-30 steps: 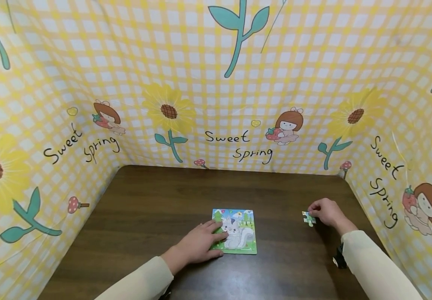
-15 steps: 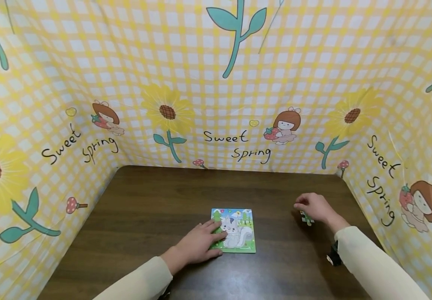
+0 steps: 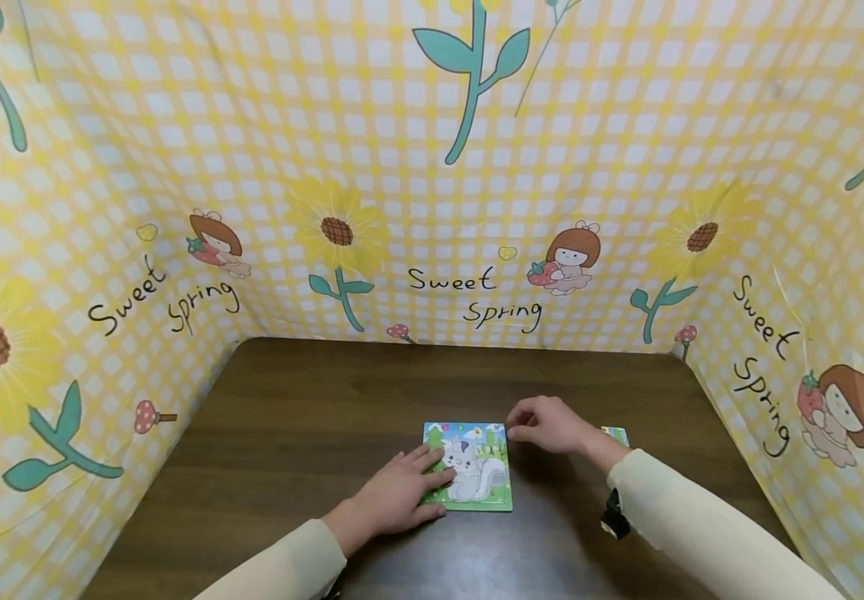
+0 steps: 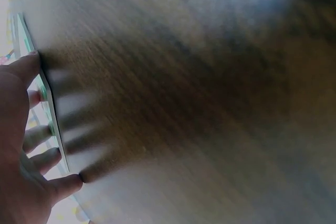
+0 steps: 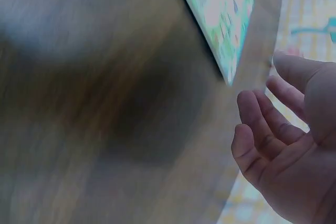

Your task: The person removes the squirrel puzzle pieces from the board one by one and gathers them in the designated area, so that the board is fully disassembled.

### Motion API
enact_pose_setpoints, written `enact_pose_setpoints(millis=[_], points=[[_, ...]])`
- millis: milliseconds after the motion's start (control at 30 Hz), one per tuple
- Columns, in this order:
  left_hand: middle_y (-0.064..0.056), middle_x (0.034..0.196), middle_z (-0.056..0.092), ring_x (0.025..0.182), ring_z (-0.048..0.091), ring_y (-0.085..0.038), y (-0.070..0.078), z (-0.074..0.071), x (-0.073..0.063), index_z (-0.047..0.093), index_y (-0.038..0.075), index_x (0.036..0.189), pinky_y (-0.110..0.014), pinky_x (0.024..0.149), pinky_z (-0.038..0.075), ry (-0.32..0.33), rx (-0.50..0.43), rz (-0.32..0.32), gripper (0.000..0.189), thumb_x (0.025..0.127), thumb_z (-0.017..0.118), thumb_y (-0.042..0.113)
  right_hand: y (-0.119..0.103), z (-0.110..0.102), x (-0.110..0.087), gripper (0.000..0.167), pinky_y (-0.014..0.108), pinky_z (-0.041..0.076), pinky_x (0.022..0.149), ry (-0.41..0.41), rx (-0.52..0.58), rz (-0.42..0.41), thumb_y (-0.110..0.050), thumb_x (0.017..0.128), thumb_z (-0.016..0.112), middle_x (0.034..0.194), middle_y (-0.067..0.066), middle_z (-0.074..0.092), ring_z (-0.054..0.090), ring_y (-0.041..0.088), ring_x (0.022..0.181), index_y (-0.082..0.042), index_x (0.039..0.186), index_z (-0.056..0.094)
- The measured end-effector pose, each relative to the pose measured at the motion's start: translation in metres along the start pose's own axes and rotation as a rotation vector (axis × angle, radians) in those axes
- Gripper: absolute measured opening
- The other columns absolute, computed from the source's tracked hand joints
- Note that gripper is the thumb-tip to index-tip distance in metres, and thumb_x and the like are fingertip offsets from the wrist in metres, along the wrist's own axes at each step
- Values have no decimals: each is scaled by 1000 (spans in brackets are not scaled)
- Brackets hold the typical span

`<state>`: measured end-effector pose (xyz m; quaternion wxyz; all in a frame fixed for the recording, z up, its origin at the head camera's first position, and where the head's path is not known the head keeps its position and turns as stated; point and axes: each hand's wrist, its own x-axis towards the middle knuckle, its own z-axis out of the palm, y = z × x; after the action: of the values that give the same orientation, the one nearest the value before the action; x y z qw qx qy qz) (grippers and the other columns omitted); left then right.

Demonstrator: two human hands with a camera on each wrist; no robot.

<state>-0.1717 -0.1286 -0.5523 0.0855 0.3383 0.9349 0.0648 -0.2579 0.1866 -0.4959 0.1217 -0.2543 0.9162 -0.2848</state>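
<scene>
Right hand [image 3: 551, 423], empty, loosely curled, is leaving the multicoloured jigsaw section [image 3: 615, 433] and hovering just beside the square squirrel-print puzzle board [image 3: 476, 479]; left hand [image 3: 394, 493], fingers spread, is resting on its left side. Focus is apparently shifting boardward.

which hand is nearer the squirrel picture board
Left. The left hand rests on the squirrel picture board; the right hand is beside its far right corner, not touching.
</scene>
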Motion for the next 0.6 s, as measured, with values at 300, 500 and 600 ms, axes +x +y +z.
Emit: enact_pose_setpoints(millis=[300, 500, 600], points=[[-7, 164, 40, 151, 36, -34, 2, -2, 2, 50, 32, 153, -62, 111, 41, 7, 27, 10, 58, 102, 54, 58, -18, 34, 20, 21, 38, 56, 79, -23, 22, -14, -19, 96, 73, 103, 1, 74, 66, 14, 90, -8, 114, 76], [-7, 162, 42, 150, 38, -34, 2, -2, 2, 52, 32, 152, -62, 109, 43, 21, 43, 15, 57, 101, 55, 58, -22, 47, 29, 22, 42, 56, 86, 9, 16, -1, -21, 95, 74, 107, 3, 74, 68, 18, 99, -9, 114, 75], [-7, 162, 42, 150, 38, -33, 2, -2, 3, 52, 32, 152, -61, 109, 43, 17, 40, 6, 57, 101, 54, 58, -25, 49, 32, 21, 43, 56, 86, 12, 30, 18, -21, 95, 74, 106, 2, 74, 69, 20, 101, -10, 113, 75]])
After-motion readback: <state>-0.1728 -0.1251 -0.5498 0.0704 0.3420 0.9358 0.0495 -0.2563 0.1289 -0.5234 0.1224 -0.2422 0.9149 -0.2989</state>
